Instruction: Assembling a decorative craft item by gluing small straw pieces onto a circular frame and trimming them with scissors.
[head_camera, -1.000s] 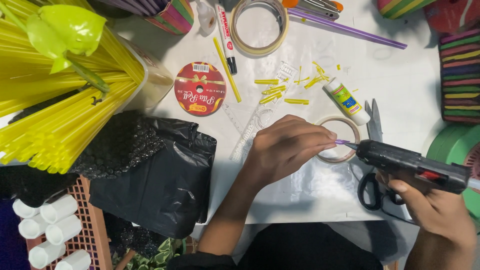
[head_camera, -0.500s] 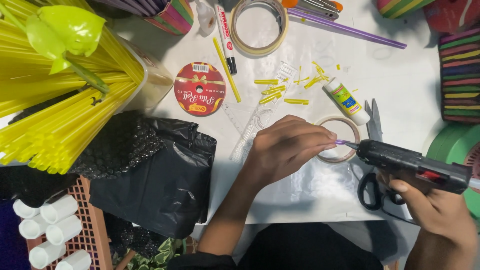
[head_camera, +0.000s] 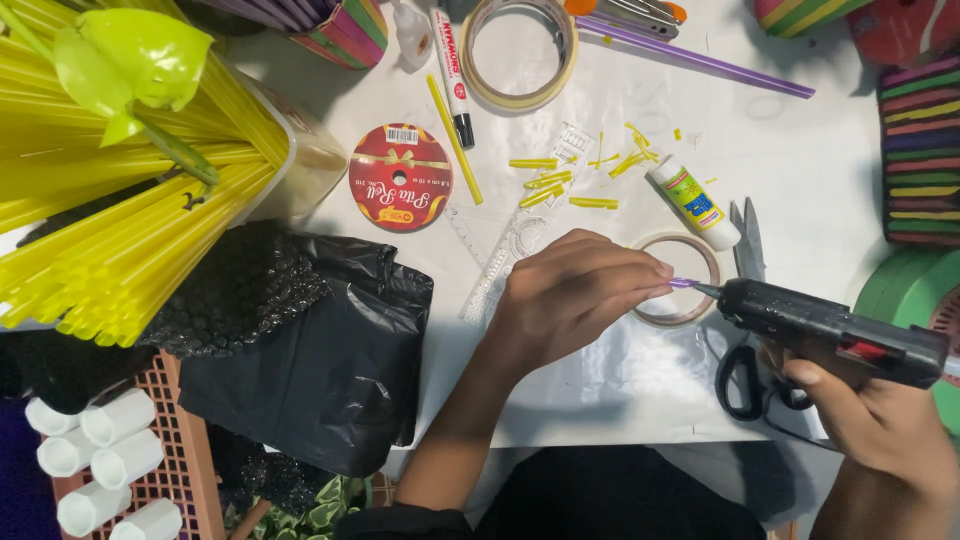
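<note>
Purple straw piece pinched at the fingertips of the left hand, held just above the tabletop; its free end meets the nozzle of the black glue gun, which the right hand grips around the handle, one finger seemingly on the trigger, though that part of the view is unclear; both hands are closed on what they hold. Against the frames from a second and half a second ago, hardly anything has shifted: straw piece, nozzle and both hands sit in the same places, which suggests glue is being laid steadily on the tip rather than the gun being brought in or taken away. Under the fingers lies a small tape roll; just beside it a glue stick and black-handled scissors; beyond these, short yellow straw cuttings scattered near a clear ruler; farther off a red ribbon spool, a marker, a large tape roll and a long purple straw; at the left edge a bundle of yellow straws and a black plastic bag.
</note>
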